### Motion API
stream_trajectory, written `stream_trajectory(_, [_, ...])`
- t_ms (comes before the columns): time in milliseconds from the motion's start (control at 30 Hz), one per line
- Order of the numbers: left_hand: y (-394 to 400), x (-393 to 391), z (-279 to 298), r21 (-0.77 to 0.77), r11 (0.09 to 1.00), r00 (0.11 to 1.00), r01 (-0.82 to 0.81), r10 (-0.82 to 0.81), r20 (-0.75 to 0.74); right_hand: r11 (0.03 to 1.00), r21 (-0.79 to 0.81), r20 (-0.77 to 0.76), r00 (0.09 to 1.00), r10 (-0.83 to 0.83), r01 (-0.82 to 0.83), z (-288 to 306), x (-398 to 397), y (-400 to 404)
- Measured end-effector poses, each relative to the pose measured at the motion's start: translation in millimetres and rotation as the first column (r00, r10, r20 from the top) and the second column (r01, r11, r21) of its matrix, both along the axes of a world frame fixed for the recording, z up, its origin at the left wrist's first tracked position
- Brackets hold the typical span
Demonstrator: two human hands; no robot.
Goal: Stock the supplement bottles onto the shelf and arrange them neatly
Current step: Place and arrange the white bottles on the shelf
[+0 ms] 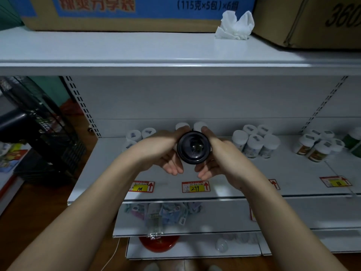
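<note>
Dark-lidded bottle (193, 147) gripped between left hand (166, 151) and right hand (218, 157), long axis pointing away from them toward the shelf (293, 173) just beyond the fingertips.

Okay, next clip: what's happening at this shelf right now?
A person is stocking a white store shelf. Both hands hold one dark bottle between them above the shelf, its round end facing the camera: the left hand on its left side, the right hand on its right. It is not set down yet. Two white-capped bottles stand right behind it, with more white-capped groups to either side. A yellow price tag marked 299 sits on the shelf edge just below the hands.
</note>
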State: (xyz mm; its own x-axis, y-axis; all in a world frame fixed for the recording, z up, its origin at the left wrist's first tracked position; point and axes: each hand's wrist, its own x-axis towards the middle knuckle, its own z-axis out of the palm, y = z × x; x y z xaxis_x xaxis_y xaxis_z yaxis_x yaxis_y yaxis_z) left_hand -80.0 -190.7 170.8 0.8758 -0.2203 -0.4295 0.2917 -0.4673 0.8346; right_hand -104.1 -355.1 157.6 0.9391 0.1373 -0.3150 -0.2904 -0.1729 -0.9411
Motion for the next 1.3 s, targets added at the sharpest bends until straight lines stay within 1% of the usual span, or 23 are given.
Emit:
stream_trajectory(200, [7, 1, -1, 0.013, 1.000, 1.000, 0.012, -0.012, 0.006, 0.999, 0.014, 0.003, 0.999, 0.037, -0.037, 2, 2, 2])
stream_trajectory(367, [4, 0, 2, -0.035, 0.999, 1.000, 0.010, -0.009, 0.015, 0.998, -0.012, 0.036, 0.998, 0.054, -0.054, 4, 4, -2])
stream_trajectory(533, [6, -4, -2, -0.144, 0.989, 0.993, 0.032, -0.014, 0.121, 0.996, -0.012, 0.164, 0.982, 0.089, -0.088, 2, 3, -11])
stream_trajectory(600, [7, -4, -7, -0.175, 0.984, 0.991, 0.028, -0.004, 0.133, 0.996, -0.011, 0.190, 0.978, 0.086, -0.085, -6, 5, -16])
stream_trajectory(700, [10, -4, -13, -0.219, 0.976, 0.991, 0.009, 0.021, 0.133, 0.992, 0.011, 0.268, 0.956, 0.119, -0.126, -17, 7, -19])
stream_trajectory(767, [12, -5, -16, -0.269, 0.963, 0.987, 0.027, 0.016, 0.159, 0.989, 0.019, 0.329, 0.935, 0.133, -0.148, -23, 7, -23])
stream_trajectory(867, [11, -10, -18, -0.341, 0.938, 0.973, 0.060, 0.022, 0.231, 0.984, -0.008, 0.426, 0.890, 0.164, -0.178, -29, 8, -26])
stream_trajectory(967, [9, -12, -26, -0.352, 0.935, 0.961, 0.048, 0.053, 0.272, 0.983, -0.067, 0.473, 0.863, 0.181, -0.170, -34, 7, -27])
stream_trajectory(1200, [6, -9, -45, -0.382, 0.923, 0.956, 0.043, 0.073, 0.284, 0.982, -0.074, 0.469, 0.863, 0.189, -0.175, -51, 9, -31])
stream_trajectory(1300, [5, -3, -61, -0.363, 0.932, 0.954, 0.026, 0.086, 0.289, 0.978, -0.071, 0.444, 0.872, 0.206, -0.195, -61, 14, -32])
